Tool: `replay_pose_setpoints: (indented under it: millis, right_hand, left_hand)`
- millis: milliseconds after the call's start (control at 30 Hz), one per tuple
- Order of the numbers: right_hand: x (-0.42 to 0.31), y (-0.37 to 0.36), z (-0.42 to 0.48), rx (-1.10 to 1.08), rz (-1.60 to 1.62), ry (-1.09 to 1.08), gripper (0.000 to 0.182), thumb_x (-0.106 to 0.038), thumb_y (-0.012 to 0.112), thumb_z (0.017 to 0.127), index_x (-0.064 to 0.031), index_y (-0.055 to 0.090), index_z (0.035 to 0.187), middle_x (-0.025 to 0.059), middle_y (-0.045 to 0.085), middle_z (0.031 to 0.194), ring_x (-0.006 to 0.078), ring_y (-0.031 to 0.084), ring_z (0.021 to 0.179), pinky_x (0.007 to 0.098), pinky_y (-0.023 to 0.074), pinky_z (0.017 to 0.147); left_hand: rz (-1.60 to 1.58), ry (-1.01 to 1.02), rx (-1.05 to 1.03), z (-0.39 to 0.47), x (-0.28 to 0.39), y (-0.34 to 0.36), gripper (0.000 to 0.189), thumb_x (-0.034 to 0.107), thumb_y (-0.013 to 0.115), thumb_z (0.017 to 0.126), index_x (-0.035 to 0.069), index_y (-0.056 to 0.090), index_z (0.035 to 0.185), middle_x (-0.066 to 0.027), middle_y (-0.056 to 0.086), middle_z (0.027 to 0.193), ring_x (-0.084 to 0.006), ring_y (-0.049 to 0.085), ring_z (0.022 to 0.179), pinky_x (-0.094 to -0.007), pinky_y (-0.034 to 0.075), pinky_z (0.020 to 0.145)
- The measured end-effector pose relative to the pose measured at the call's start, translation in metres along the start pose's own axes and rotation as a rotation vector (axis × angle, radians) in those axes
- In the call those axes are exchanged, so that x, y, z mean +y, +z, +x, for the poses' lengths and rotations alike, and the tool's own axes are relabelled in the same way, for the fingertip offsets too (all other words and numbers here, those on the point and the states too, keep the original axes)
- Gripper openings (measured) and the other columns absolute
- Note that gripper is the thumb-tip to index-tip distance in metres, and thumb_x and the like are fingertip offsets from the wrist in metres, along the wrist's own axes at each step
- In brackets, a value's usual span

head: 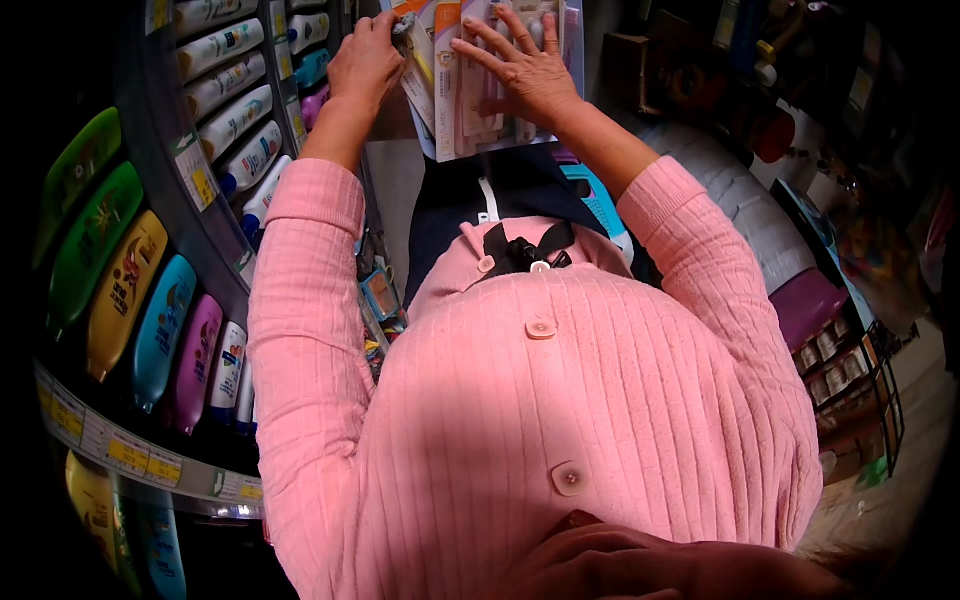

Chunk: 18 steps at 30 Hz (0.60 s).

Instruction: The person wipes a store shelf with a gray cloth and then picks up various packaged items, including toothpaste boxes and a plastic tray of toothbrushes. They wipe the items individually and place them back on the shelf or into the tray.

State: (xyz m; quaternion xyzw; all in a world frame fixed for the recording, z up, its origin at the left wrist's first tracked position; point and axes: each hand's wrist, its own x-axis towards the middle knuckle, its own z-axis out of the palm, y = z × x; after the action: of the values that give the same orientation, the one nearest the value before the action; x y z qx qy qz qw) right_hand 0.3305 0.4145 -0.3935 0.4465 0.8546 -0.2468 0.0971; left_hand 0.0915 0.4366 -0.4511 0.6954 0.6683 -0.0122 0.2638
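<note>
My left hand is at the upper left, its fingers closed around a small bunched grey cloth. Beside it are several flat blister packs with orange and white card, which look like toothbrush packs. My right hand lies spread across the front pack, palm down and fingers apart. Behind the packs shows the pale blue edge of a tray or board. The top of the packs runs out of the picture.
Shelves on the left hold rows of shampoo-like bottles and white bottles, with price strips along their edges. At the right are a plastic-wrapped bundle, a cardboard box and a wire rack. A turquoise plastic item sits near my waist.
</note>
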Motion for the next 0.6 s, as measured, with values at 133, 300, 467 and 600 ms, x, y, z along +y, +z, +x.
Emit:
replay_pose_setpoints:
  millis: [133,300,467,600]
  right_hand:
    - [0.000,0.004,-0.001,0.042,-0.023,-0.013,0.109,-0.041,0.084,0.058,-0.0300,0.028,0.151,-0.0021,0.027,0.156,0.0297,0.014,0.147,0.0643,0.0067,0.114]
    - [0.002,0.008,0.000,0.030,-0.019,-0.010,0.110,-0.041,0.084,0.058,-0.0290,0.028,0.151,-0.0019,0.027,0.156,0.0299,0.013,0.147,0.0642,0.0070,0.114]
    - [-0.002,-0.004,0.000,-0.038,-0.014,0.016,0.108,-0.042,0.084,0.058,-0.0276,0.030,0.150,-0.0017,0.028,0.156,0.0298,0.013,0.148,0.0643,0.0069,0.114]
    - [-0.003,-0.003,-0.001,-0.007,-0.013,0.002,0.107,-0.042,0.084,0.058,-0.0272,0.030,0.150,-0.0016,0.029,0.155,0.0295,0.012,0.148,0.0647,0.0064,0.114]
  left_hand:
    - [-0.171,-0.119,0.231,0.005,-0.012,0.007,0.039,0.018,0.047,0.088,0.020,0.053,0.126,-0.0151,0.059,0.112,-0.0403,0.059,0.103,-0.0486,0.050,0.084]
    - [-0.008,-0.031,0.148,0.000,0.014,-0.017,0.037,0.018,0.048,0.087,0.022,0.058,0.122,-0.0141,0.060,0.110,-0.0361,0.061,0.102,-0.0513,0.053,0.079]
    - [0.238,0.061,-0.095,-0.022,0.044,0.001,0.047,0.020,0.050,0.090,0.016,0.044,0.136,-0.0174,0.062,0.108,-0.0373,0.066,0.095,-0.0505,0.055,0.070]
    - [0.357,0.078,-0.244,-0.016,0.053,-0.001,0.045,0.021,0.050,0.091,0.010,0.043,0.135,-0.0190,0.063,0.108,-0.0381,0.067,0.093,-0.0512,0.056,0.067]
